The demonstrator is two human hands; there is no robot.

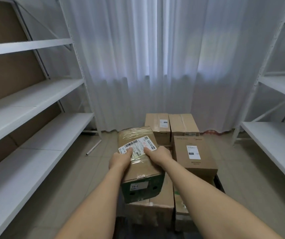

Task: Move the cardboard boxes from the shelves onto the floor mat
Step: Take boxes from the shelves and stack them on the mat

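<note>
I hold a taped cardboard box [138,149] with a white shipping label and a green printed end, tilted toward me above other boxes. My left hand [120,158] grips its left side, thumb on the label. My right hand [159,155] grips its right side, thumb on top. Below it lies a flat brown box [157,202]. To the right stands a labelled box [194,156], and two more boxes [158,125] [184,125] sit behind by the curtain. A dark floor mat [218,184] shows as a thin edge under the stack.
White metal shelves [34,97] run along the left wall, with brown board behind them. More white shelves [276,135] line the right. A white curtain [147,57] hangs at the back. A metal tube [93,147] lies on the tiled floor at left.
</note>
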